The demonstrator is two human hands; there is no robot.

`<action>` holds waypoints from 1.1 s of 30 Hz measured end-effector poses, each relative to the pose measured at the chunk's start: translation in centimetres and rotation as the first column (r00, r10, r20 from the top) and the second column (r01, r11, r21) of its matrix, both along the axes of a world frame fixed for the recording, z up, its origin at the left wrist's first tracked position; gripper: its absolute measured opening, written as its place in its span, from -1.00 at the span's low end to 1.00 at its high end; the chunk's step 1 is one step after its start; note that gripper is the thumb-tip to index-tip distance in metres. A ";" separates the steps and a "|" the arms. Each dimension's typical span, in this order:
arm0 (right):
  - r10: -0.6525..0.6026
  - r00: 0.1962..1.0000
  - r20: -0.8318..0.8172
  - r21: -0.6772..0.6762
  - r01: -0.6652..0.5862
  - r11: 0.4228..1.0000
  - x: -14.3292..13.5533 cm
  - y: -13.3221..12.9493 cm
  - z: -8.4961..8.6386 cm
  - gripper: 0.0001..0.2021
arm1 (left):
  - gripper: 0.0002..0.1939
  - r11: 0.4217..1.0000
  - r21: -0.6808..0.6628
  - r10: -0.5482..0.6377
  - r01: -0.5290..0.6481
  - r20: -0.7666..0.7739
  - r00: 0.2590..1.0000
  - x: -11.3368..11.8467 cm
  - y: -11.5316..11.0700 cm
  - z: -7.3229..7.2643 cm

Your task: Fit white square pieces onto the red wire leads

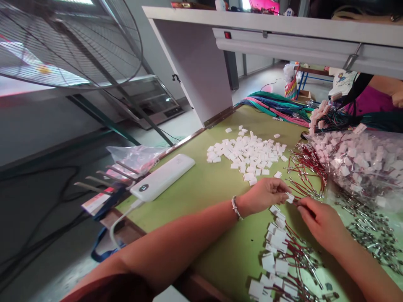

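Between the fingertips of my left hand [271,193] is a small white plastic connector housing [290,198]. My right hand [317,218] pinches a short dark red wire [296,202] whose end meets the housing; how far it sits inside cannot be made out. Below both hands lies a row of white housings with red wires attached [278,241]. A heap of loose white housings [252,151] is spread beyond my left hand. Loose red wires with metal ends [310,167] lie just past my right hand.
A clear bag of white housings [362,163] sits at the right, near scattered metal terminals [371,230]. Bundled coloured cables [273,107] lie at the back. A white power bank [163,178] with a cable lies by the left edge. A large fan [69,46] stands left; another person [368,94] sits opposite.
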State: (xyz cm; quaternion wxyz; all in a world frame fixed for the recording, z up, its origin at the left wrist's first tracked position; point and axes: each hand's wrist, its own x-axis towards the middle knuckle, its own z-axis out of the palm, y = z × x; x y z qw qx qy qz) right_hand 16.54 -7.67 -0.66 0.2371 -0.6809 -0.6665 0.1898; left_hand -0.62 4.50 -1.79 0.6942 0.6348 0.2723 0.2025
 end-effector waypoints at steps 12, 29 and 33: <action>-0.020 0.993 0.119 0.186 -0.003 0.983 -1.0 0.1 -1.0 -0.81 | -0.90 1.000 -0.008 0.022 -0.022 -0.070 0.997 0.7 -1.6 -0.8; -0.073 0.919 0.388 0.241 -0.025 0.970 0.2 1.2 -1.4 -0.78 | -0.73 0.283 0.917 0.262 0.280 -0.355 0.898 0.5 3.8 -1.5; -0.079 0.829 0.553 0.214 -0.049 0.976 0.5 1.4 -2.3 -0.78 | -0.56 0.323 0.906 0.228 0.275 -0.356 0.906 0.3 3.7 -1.5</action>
